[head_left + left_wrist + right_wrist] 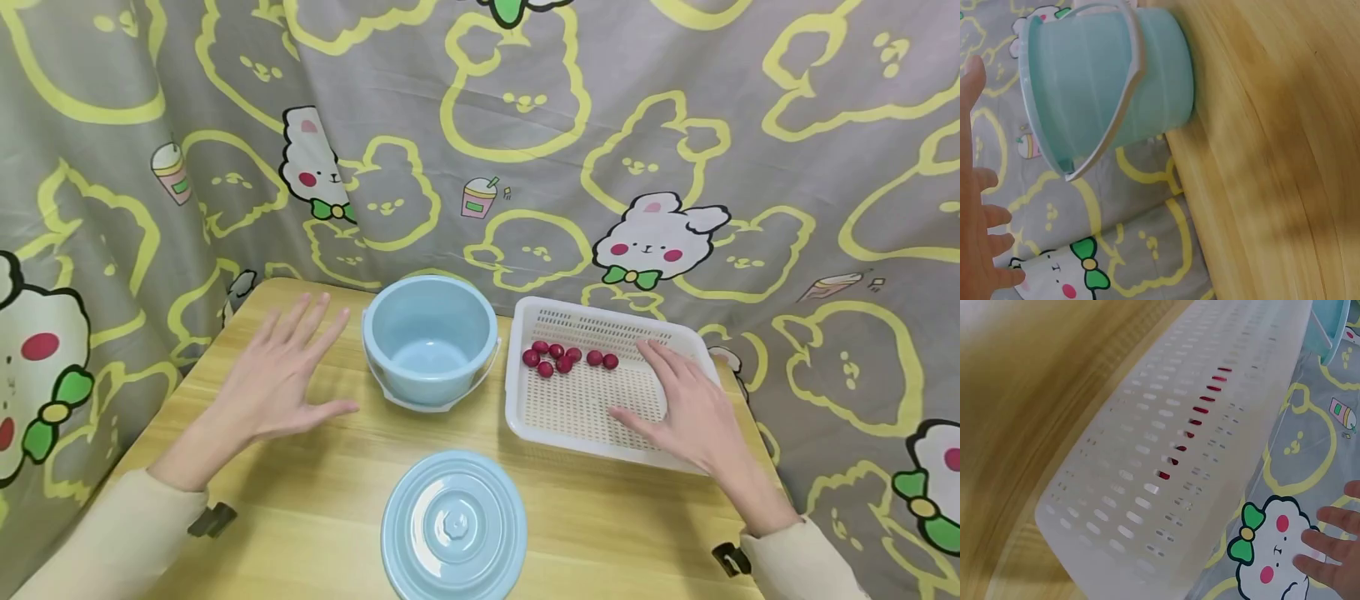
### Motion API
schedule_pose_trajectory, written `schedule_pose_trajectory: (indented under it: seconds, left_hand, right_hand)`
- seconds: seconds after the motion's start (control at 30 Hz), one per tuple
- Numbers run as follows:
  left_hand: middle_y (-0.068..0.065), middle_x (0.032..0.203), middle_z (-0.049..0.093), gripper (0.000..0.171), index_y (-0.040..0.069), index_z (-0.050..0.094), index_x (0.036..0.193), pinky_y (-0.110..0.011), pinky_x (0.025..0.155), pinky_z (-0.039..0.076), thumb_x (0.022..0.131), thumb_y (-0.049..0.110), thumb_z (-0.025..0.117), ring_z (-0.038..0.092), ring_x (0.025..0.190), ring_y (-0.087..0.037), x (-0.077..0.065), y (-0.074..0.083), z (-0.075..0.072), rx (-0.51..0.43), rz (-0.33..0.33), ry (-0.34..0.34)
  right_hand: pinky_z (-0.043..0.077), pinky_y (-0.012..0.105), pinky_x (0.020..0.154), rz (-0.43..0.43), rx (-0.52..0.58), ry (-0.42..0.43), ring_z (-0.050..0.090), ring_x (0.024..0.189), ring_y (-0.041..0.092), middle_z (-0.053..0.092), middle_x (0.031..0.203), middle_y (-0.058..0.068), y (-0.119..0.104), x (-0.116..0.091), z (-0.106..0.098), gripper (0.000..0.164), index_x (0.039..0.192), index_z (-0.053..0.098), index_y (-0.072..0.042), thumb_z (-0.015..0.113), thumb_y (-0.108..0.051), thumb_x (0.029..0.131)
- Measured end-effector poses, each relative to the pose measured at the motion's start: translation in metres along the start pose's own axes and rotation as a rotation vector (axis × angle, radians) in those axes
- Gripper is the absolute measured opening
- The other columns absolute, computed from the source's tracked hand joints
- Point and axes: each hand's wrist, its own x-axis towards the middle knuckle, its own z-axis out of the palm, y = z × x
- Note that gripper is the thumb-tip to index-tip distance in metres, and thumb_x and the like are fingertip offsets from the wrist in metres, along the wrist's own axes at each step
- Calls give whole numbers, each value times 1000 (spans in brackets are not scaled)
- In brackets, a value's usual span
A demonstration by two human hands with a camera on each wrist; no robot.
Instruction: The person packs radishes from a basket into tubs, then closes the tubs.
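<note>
A light blue bucket (431, 333) stands upright at the back of the table, its pale handle (1125, 100) hanging down against the side. Left of it hovers my left hand (288, 375), fingers spread and holding nothing. To the bucket's right sits a white perforated basket (600, 446) with several small dark red round fruits (564, 364) gathered in its left and back part. Over the basket's right side is my right hand (693, 408), fingers apart, nothing in its grasp. The light blue round lid (455, 527) lies flat nearer to me, knob upward.
The wooden table (322, 508) carries all these things. Behind it and along both sides hangs a grey curtain (420, 100) with yellow cartoon outlines and white rabbits. The basket's back edge and the bucket are close to the curtain.
</note>
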Motion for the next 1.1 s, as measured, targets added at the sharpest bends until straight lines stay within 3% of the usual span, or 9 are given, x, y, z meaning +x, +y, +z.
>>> schedule_pose_trajectory:
  seconds: [0.2, 0.43, 0.67, 1.1]
  left_hand:
    - [-21, 176, 20, 116, 13, 28, 168, -72, 126, 27, 82, 83, 63, 22, 162, -46, 10, 2, 3, -19, 15, -31]
    - [-19, 176, 20, 115, 15, 27, 168, -71, 127, 28, 83, 82, 63, 21, 163, -44, 22, 4, 11, -30, 20, -40]
    - [-21, 175, 24, 112, 13, 28, 168, -73, 124, 32, 85, 82, 61, 25, 162, -46, 31, 6, 18, -34, 42, -45]
    - [-20, 175, 25, 104, 12, 31, 167, -70, 124, 35, 91, 76, 60, 27, 161, -45, 37, 7, 27, -37, 66, -51]
  right_hand:
    - [55, 72, 93, 68, 76, -106, 58, 135, 49, 59, 152, 24, 3, 16, -2, 96, 159, 47, -15, 80, -64, 83]
    - [54, 72, 96, 144, 151, -216, 61, 131, 49, 60, 151, 23, 10, 37, -3, 86, 154, 50, -10, 72, -65, 91]
    - [57, 66, 99, 185, 274, -273, 69, 121, 47, 67, 141, 23, 22, 53, 1, 77, 150, 54, -9, 72, -59, 95]
    - [64, 53, 90, 273, 433, -337, 75, 111, 41, 72, 131, 26, 46, 72, 15, 66, 145, 60, -5, 75, -47, 96]
